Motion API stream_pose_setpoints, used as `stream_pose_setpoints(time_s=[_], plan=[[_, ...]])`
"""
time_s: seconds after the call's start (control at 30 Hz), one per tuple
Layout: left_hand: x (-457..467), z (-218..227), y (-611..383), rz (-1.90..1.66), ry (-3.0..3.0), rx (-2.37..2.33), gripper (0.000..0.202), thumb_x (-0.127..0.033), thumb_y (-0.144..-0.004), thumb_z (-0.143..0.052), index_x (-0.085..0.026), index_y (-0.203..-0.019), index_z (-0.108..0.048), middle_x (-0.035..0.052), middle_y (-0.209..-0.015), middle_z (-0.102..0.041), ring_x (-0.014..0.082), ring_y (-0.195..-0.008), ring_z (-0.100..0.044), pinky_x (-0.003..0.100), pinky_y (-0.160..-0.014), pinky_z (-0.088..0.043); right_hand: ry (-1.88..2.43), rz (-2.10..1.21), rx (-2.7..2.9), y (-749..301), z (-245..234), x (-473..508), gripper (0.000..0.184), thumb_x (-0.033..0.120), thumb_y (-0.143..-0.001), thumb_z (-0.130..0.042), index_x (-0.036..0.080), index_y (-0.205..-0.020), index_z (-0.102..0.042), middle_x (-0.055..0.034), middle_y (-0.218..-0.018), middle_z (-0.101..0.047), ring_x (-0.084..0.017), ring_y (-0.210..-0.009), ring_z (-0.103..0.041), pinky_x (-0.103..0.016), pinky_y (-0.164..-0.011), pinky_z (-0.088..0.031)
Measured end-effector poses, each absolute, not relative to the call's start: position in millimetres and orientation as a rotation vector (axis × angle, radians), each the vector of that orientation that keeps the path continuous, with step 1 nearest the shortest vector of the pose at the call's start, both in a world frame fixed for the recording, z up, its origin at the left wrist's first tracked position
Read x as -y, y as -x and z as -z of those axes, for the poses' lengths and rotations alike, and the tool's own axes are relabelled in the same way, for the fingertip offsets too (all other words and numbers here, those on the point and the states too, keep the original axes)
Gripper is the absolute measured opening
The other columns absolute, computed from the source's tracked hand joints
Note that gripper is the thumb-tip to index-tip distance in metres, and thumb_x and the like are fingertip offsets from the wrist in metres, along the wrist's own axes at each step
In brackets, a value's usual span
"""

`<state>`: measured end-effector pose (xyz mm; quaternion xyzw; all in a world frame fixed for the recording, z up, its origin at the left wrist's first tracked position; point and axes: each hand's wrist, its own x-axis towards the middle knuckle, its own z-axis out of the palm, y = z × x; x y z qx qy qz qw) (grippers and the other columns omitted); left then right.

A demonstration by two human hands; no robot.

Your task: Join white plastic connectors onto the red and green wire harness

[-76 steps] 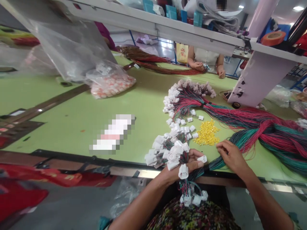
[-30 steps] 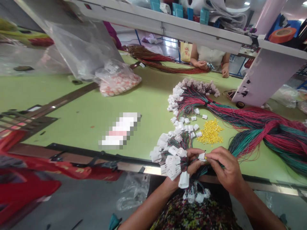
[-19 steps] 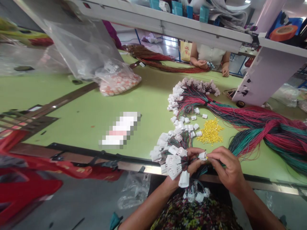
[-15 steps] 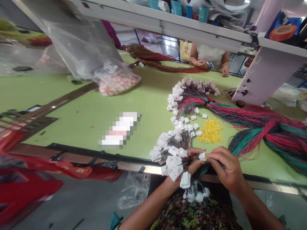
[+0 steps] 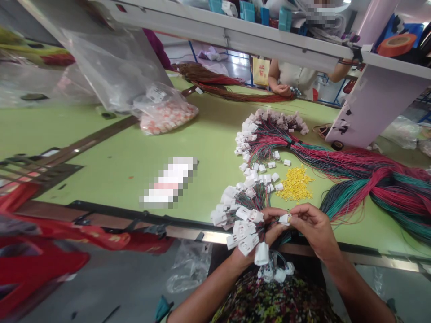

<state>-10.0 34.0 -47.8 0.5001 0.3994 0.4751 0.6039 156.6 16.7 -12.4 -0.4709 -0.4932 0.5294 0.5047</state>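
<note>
My left hand [image 5: 274,226] is closed round a white plastic connector [image 5: 284,219] at the table's front edge. Wired white connectors [image 5: 244,231] fan out over that wrist, and a few more hang below it. My right hand [image 5: 314,226] meets the held connector from the right, thumb and forefinger pinched at its end. A speck of yellow shows at those fingertips, most of it hidden. Just beyond my hands lies a heap of tiny yellow pieces [image 5: 296,184]. Thick bundles of red, green and black wires [image 5: 330,157] with white connectors stretch across the table.
A clear bag of orange-and-white parts [image 5: 168,116] rests on the green table [image 5: 117,148]. Left of centre lies a blurred-out flat object [image 5: 170,184]. A shelf [image 5: 235,36] crosses overhead. Across the table sits another person [image 5: 296,78] beside brown-red wires [image 5: 215,83].
My right fingers have shifted slightly up and closer over the end of the connector. The person opposite has raised one hand from the table towards the shelf.
</note>
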Motion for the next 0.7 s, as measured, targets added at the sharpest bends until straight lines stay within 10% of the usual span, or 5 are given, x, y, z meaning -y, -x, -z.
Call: stream_pose_setpoints(time_s=[0.57,0.7], plan=[[-45,40,21,-1.137,-1.294,-0.705,0.03,-0.04,-0.075,-0.086,-0.021,-0.097,-0.078,0.0095,-0.104,-0.074,0.0227,-0.089,-0.07,0.035,-0.08,-0.057,1.329,-1.04,1.652,-172,-3,-9,0.01,0.026,-0.089,-0.067,0.021,-0.096,-0.063,0.0034,-0.073,-0.056,-0.011,-0.061,-0.05,-0.022,-0.057,-0.041],[-50,27,24,-1.096,-1.066,-0.776,0.029,-0.046,-0.09,-0.072,-0.018,-0.096,-0.074,0.006,-0.089,-0.073,0.0088,-0.055,-0.057,0.024,-0.055,-0.048,1.156,-0.89,2.25,-184,-2,14,0.008,0.019,-0.09,-0.061,0.022,-0.093,-0.069,-0.0004,-0.079,-0.06,-0.015,-0.069,-0.055,-0.025,-0.063,-0.042]])
